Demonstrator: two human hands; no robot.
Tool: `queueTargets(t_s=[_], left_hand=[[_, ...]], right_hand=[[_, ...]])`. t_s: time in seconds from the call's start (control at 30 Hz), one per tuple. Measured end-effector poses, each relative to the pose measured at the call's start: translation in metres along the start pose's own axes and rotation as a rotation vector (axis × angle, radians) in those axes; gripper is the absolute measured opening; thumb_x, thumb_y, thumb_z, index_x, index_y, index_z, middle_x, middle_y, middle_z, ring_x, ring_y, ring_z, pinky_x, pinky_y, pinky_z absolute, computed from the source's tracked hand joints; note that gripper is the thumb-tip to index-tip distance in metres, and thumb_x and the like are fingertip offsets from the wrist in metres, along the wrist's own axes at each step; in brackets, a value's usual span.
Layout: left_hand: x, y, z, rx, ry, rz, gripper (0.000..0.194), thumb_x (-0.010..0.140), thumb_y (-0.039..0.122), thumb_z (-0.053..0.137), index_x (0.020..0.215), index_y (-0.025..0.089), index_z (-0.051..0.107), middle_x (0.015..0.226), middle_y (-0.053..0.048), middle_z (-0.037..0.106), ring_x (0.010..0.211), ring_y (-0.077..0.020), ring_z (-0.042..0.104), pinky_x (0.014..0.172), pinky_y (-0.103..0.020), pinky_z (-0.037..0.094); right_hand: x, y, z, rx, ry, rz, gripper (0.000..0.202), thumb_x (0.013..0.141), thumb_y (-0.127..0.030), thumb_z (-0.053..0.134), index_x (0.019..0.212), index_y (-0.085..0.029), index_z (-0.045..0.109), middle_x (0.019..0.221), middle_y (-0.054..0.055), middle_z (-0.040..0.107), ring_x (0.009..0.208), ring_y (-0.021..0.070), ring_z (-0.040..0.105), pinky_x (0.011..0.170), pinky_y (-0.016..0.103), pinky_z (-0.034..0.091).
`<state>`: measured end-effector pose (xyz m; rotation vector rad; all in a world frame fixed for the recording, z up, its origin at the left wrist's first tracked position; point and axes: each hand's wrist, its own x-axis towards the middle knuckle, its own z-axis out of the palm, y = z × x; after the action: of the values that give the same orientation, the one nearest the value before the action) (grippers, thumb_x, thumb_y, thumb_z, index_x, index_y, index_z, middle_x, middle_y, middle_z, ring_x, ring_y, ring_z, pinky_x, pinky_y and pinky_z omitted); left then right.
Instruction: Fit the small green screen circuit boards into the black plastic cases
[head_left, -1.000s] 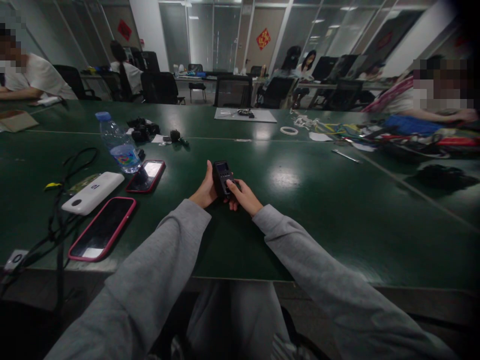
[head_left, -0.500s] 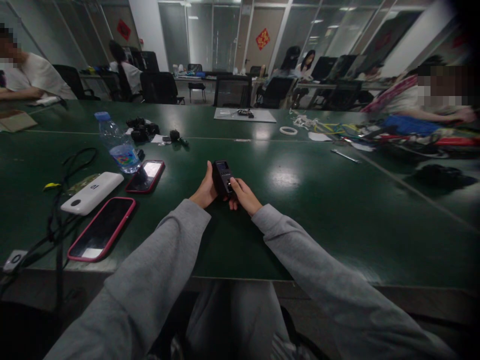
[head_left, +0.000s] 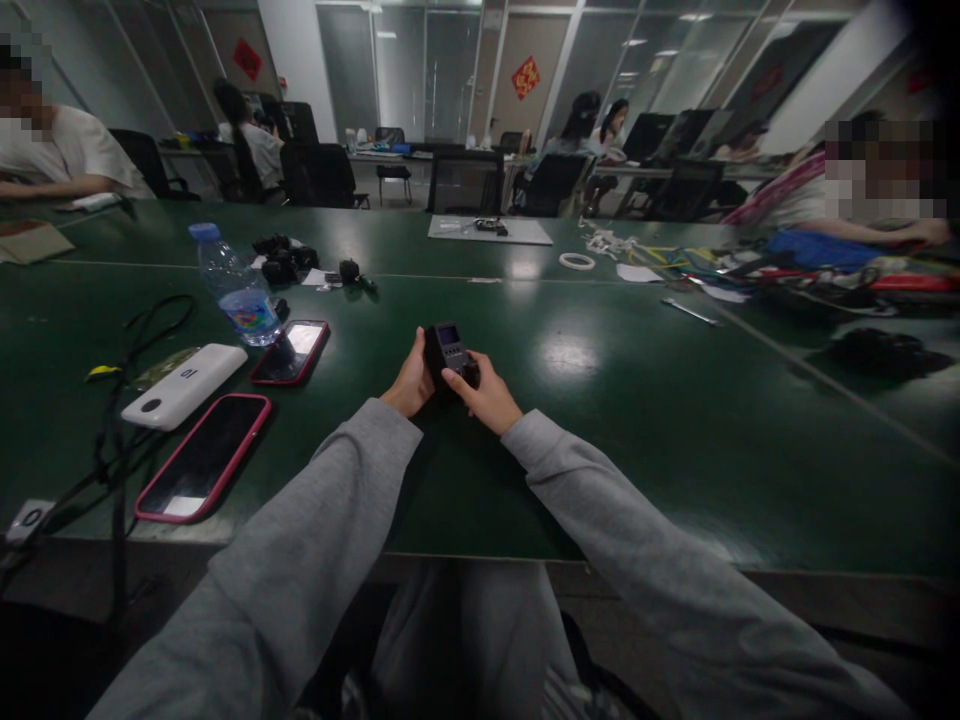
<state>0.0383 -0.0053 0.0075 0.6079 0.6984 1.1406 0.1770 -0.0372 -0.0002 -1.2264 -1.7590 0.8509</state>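
Over the green table, a small black handheld device (head_left: pixel 451 345) stands tilted up between both hands. Its face has a little screen at the top and a row of buttons below. My left hand (head_left: pixel 410 380) is closed around its left side, thumb up along the edge, other fingers mostly hidden behind it. On the lower right, my right hand (head_left: pixel 487 393) grips the device with thumb and forefinger about a dark round part, perhaps a dial.
To the left lie two red-cased phones (head_left: pixel 206 455), a white power bank (head_left: pixel 184 386), a water bottle (head_left: pixel 238 290) and black cables (head_left: pixel 116 440). Tangled cables (head_left: pixel 750 265), a wrench (head_left: pixel 690 311) and a tape roll (head_left: pixel 577 261) are at right. Other people sit beyond.
My right thumb has moved down and left on the device, and the right fingers have come from underneath to its right side. The device's face is turned slightly more into view.
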Motion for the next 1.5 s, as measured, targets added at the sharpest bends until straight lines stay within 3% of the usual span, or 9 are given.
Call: queueTargets(t_s=[0.07,0.13,0.33,0.6,0.87,1.27,1.5], left_hand=[[-0.001,0.000,0.003,0.020,0.017,0.011,0.061,0.089,0.060,0.029,0.121,0.015,0.056,0.100,-0.011,0.069,0.093,-0.0231,0.064,0.085,-0.035,0.048],[-0.003,0.000,0.005,0.034,0.017,0.012,0.061,0.089,0.059,0.029,0.122,0.015,0.056,0.100,-0.011,0.069,0.093,-0.0226,0.064,0.086,-0.034,0.048],[-0.006,0.002,0.007,0.041,-0.001,0.044,0.065,0.089,0.062,0.024,0.122,0.016,0.055,0.101,-0.011,0.068,0.094,-0.0229,0.063,0.085,-0.034,0.048],[-0.005,0.006,0.001,0.039,0.024,0.014,0.073,0.082,0.072,0.026,0.116,0.017,0.060,0.097,-0.011,0.070,0.092,-0.0238,0.064,0.080,-0.034,0.049],[-0.004,0.006,0.001,0.044,0.002,0.009,0.075,0.080,0.073,0.031,0.113,0.014,0.061,0.089,-0.013,0.071,0.086,-0.0218,0.065,0.078,-0.032,0.048],[-0.005,0.008,-0.003,0.044,-0.013,-0.064,0.077,0.080,0.075,0.023,0.115,0.017,0.061,0.093,-0.010,0.071,0.088,-0.0225,0.066,0.074,-0.032,0.050],[-0.005,0.007,0.000,0.053,-0.025,-0.079,0.080,0.080,0.075,0.019,0.116,0.016,0.061,0.092,-0.011,0.071,0.088,-0.0232,0.066,0.075,-0.034,0.050]], right_hand=[[0.000,0.001,0.001,-0.057,0.031,-0.081,0.073,0.073,-0.053,0.067,0.127,-0.014,0.039,0.112,0.015,0.057,0.093,0.0241,0.061,0.080,0.040,0.053],[0.000,0.002,0.002,-0.099,0.056,-0.127,0.067,0.072,-0.047,0.069,0.123,-0.013,0.042,0.111,0.015,0.057,0.100,0.0264,0.058,0.089,0.045,0.048],[-0.003,0.000,0.000,-0.068,0.110,-0.156,0.040,0.080,-0.042,0.059,0.111,-0.019,0.050,0.104,0.011,0.057,0.098,0.0263,0.057,0.081,0.044,0.051],[-0.003,-0.007,-0.004,-0.077,0.277,-0.281,0.043,0.083,-0.045,0.057,0.114,-0.017,0.046,0.105,0.010,0.056,0.094,0.0225,0.055,0.084,0.040,0.047],[0.003,-0.001,-0.011,-0.111,0.407,-0.280,0.045,0.084,-0.052,0.053,0.112,-0.017,0.045,0.103,0.010,0.054,0.093,0.0219,0.053,0.085,0.040,0.045],[0.004,0.003,-0.013,-0.105,0.372,-0.133,0.049,0.082,-0.054,0.054,0.113,-0.017,0.043,0.098,0.009,0.059,0.084,0.0221,0.058,0.077,0.037,0.048],[0.005,0.005,-0.010,-0.118,0.353,-0.138,0.049,0.079,-0.048,0.058,0.113,-0.017,0.043,0.101,0.011,0.059,0.086,0.0230,0.058,0.078,0.039,0.048]])
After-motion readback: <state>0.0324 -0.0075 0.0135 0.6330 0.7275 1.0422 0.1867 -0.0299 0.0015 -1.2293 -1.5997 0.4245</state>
